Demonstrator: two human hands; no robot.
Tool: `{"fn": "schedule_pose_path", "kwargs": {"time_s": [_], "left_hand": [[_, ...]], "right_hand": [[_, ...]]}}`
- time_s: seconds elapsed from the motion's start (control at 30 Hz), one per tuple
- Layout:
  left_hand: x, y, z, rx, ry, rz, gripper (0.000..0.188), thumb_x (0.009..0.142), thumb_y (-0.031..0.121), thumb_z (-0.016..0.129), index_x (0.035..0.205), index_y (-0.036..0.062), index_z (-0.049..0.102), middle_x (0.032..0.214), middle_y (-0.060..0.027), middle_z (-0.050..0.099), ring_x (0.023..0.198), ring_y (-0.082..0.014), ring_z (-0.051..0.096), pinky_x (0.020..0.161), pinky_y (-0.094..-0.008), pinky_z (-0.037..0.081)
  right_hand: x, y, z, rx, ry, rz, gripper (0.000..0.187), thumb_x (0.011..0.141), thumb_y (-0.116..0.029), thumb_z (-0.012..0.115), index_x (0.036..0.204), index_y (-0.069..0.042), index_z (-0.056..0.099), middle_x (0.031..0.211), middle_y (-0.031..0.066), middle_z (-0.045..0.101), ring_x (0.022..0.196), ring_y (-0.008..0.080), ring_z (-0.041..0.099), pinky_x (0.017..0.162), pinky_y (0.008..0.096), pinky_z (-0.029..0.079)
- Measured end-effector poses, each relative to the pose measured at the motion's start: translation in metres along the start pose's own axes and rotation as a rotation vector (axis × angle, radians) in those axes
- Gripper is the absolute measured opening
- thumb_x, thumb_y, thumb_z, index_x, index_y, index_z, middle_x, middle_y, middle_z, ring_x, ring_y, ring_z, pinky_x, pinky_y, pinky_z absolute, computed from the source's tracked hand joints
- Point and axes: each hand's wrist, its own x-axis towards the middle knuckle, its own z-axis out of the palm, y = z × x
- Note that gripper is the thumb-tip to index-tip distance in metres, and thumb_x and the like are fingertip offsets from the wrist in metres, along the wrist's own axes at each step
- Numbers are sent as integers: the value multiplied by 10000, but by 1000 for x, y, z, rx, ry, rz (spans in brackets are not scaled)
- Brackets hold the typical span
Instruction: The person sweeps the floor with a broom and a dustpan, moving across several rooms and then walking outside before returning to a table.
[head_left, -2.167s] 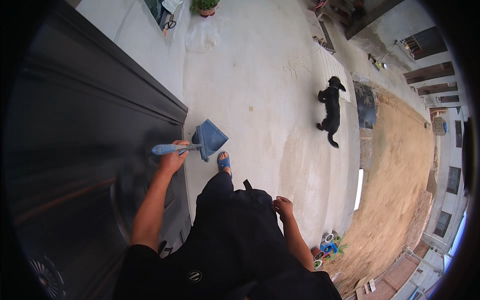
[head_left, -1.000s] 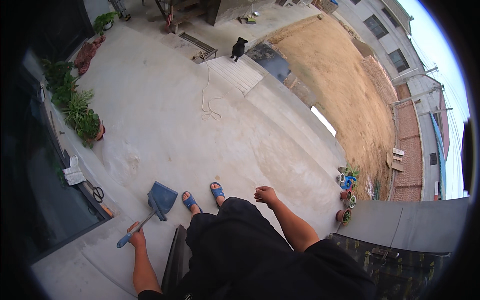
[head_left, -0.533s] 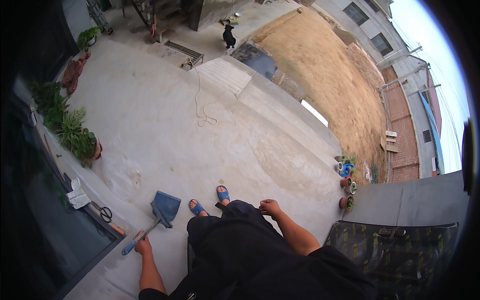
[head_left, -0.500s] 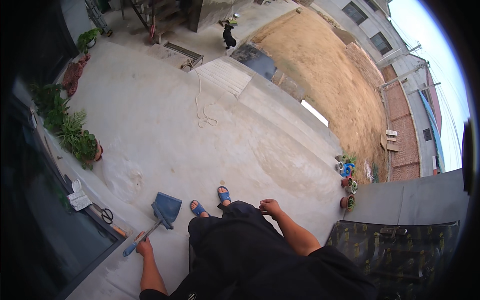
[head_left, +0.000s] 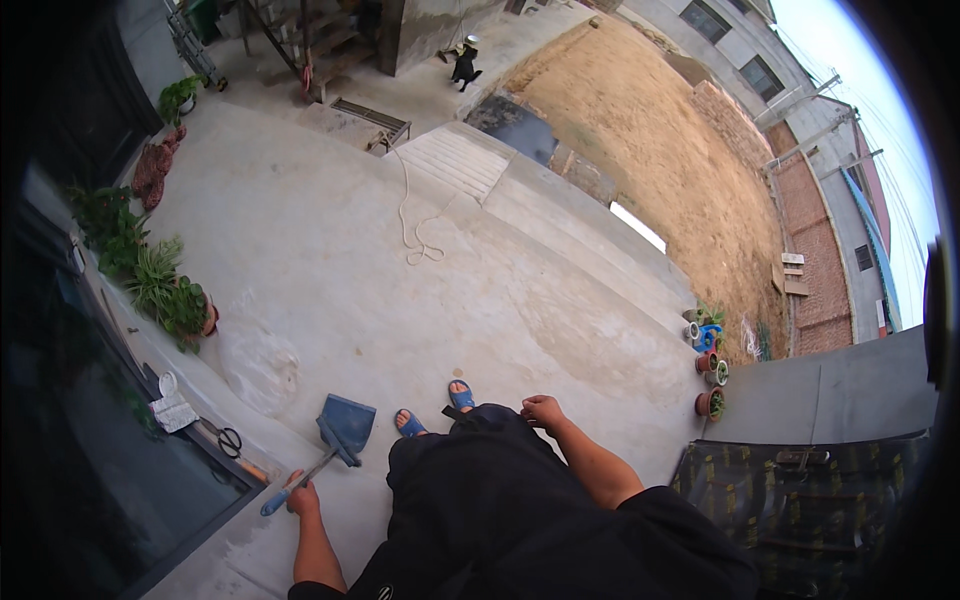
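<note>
My left hand (head_left: 303, 494) is closed around the handle of a blue dustpan (head_left: 348, 424), low at my left side. Its wide pan hangs just above or on the concrete, left of my blue sandals (head_left: 410, 424); contact with the ground cannot be made out. The blue grip end sticks out past my fist toward the window ledge. In front of my right thigh, my right hand (head_left: 542, 411) is held with its fingers curled together. Whatever may be inside those fingers is hidden.
Scissors (head_left: 229, 441) and a white item (head_left: 174, 408) lie along the ledge at left, beyond potted plants (head_left: 160, 283). A rope (head_left: 424, 253) lies on the concrete ahead. Flowerpots (head_left: 710, 403) and a dark patterned cover (head_left: 790, 510) are at right; a black-and-white animal (head_left: 465, 66) stands far off.
The whole view has shifted slightly, ground objects appearing a little lower and to the right. Both hands keep their grip and pose. The distant animal has turned its body.
</note>
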Motion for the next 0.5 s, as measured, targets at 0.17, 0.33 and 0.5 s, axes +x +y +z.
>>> {"fn": "schedule_pose_path", "kwargs": {"time_s": [0.17,0.33,0.5], "left_hand": [[-4,18,-12,28,-59,-46,368,645,71,740,994,63,625,951,-139,645,900,-332,605,803,-406,480],[-4,36,-27,83,-123,-98,367,663,156,746,994,50,626,977,-155,643,931,-345,602,819,-422,469],[-1,39,-34,230,-54,-83,468,657,188,764,1062,17,604,1046,-175,626,996,-369,572,895,-448,423]], "right_hand": [[4,12,-3,-2,10,-2,182,869,-164,590,974,-17,621,836,96,650,701,177,625,603,314,530],[15,25,-8,-44,22,-21,174,864,-169,598,950,-22,634,806,86,656,685,164,616,592,303,516],[24,17,-7,-50,7,-13,185,864,-166,594,974,-23,636,796,83,661,678,165,621,583,293,508]]}}
